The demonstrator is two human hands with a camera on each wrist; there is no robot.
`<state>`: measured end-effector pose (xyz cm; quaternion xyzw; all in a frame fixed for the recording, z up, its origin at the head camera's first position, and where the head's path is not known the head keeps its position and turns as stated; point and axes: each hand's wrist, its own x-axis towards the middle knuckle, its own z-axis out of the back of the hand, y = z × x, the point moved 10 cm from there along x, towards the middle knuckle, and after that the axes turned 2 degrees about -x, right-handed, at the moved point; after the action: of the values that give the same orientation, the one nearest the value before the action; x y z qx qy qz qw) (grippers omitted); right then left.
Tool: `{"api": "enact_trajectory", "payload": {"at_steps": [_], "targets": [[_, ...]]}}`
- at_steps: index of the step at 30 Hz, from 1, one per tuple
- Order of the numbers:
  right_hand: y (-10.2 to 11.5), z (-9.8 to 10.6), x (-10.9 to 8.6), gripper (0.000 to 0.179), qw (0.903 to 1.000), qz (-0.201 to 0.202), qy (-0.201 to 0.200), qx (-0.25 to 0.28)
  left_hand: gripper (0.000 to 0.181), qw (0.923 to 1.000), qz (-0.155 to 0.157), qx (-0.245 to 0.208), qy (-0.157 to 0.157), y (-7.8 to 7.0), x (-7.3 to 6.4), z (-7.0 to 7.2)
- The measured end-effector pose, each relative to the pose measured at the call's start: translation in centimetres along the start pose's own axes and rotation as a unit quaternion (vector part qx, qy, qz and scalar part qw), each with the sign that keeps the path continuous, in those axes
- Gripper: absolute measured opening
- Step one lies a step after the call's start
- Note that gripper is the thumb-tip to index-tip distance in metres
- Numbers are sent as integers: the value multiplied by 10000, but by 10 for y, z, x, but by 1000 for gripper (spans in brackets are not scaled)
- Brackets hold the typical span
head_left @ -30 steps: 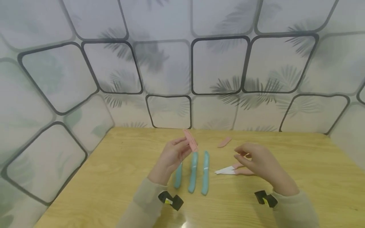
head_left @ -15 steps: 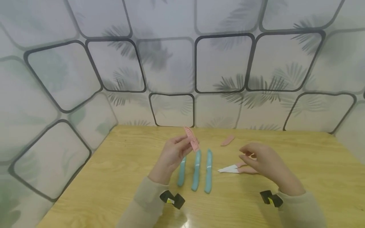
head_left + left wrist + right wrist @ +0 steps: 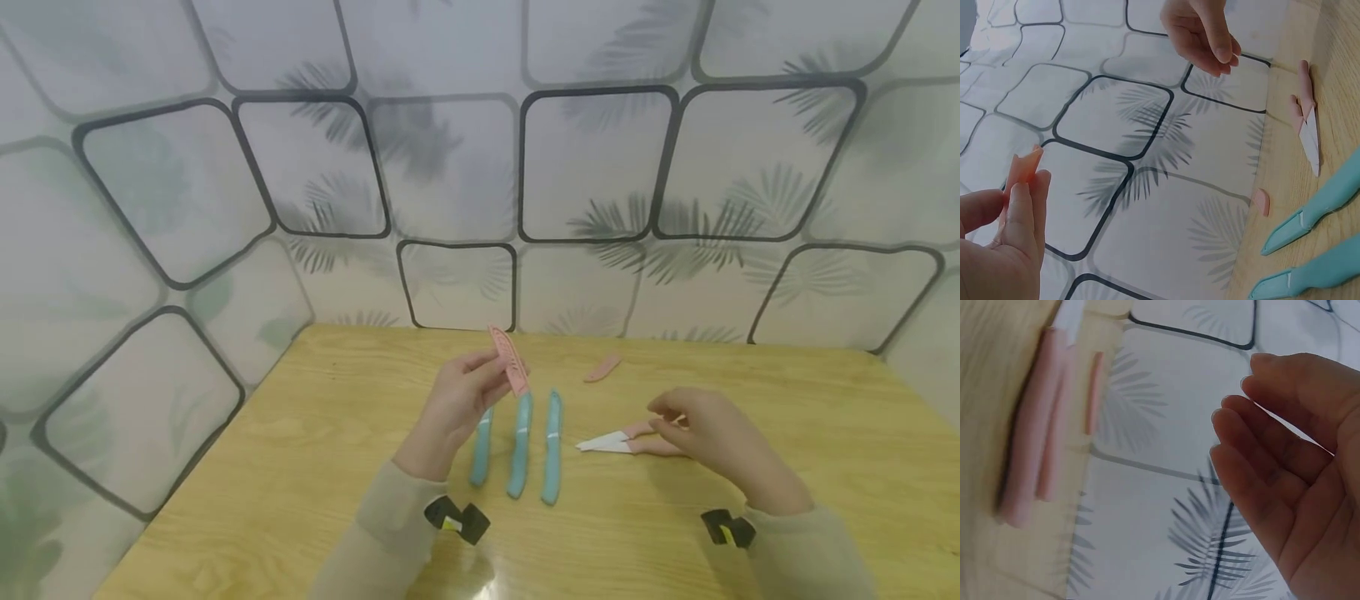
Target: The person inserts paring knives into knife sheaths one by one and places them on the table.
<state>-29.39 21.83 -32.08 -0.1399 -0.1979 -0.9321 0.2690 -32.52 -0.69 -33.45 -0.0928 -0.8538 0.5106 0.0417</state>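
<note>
My left hand (image 3: 463, 396) pinches a pink knife sheath (image 3: 508, 360) between thumb and fingers, raised above the table. In the left wrist view the sheath (image 3: 1021, 167) shows a notched, hollow end. My right hand (image 3: 708, 437) hovers over the handles of two knives with white blades (image 3: 606, 443) and pink handles; its fingers are loosely bent with nothing between them. In the right wrist view the pink handles (image 3: 1032, 437) lie side by side, apart from the hand (image 3: 1297, 456). A second pink sheath (image 3: 603, 367) lies farther back on the table.
Three teal knives in matching sheaths, a left one (image 3: 482, 450), a middle one (image 3: 520, 450) and a right one (image 3: 552, 450), lie in a row on the wooden table (image 3: 337, 467). A patterned wall covering (image 3: 450, 183) rises behind the table and on its left.
My right hand has shifted a little to the right and lower over the pink handles. The left hand keeps its hold on the pink sheath. The head view has shifted slightly.
</note>
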Motion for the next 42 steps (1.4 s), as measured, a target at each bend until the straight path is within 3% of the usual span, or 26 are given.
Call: {"api": "enact_trajectory", "payload": {"at_steps": [8, 14, 19, 23, 30, 42], "targets": [[-21, -24, 3, 14, 9965, -192, 680, -447, 28, 10000, -13, -53, 55, -3, 2, -3], [-28, -38, 8, 14, 9897, 5, 1060, -962, 28, 9999, -70, -77, 104, -5, 2, -2], [-38, -50, 13, 25, 9819, 1, 1404, -1271, 28, 9999, -10, -131, 52, -4, 3, 0], [-47, -58, 16, 20, 9774, 82, 1585, -1396, 28, 9999, -21, -106, 40, -4, 2, 0], [-50, -69, 17, 40, 9755, 216, 1689, -1392, 31, 9998, -60, -69, 152, -3, 2, -1], [-41, -75, 18, 41, 9768, 591, 1437, -1472, 30, 9999, -44, -74, 130, -4, 0, 0]]}}
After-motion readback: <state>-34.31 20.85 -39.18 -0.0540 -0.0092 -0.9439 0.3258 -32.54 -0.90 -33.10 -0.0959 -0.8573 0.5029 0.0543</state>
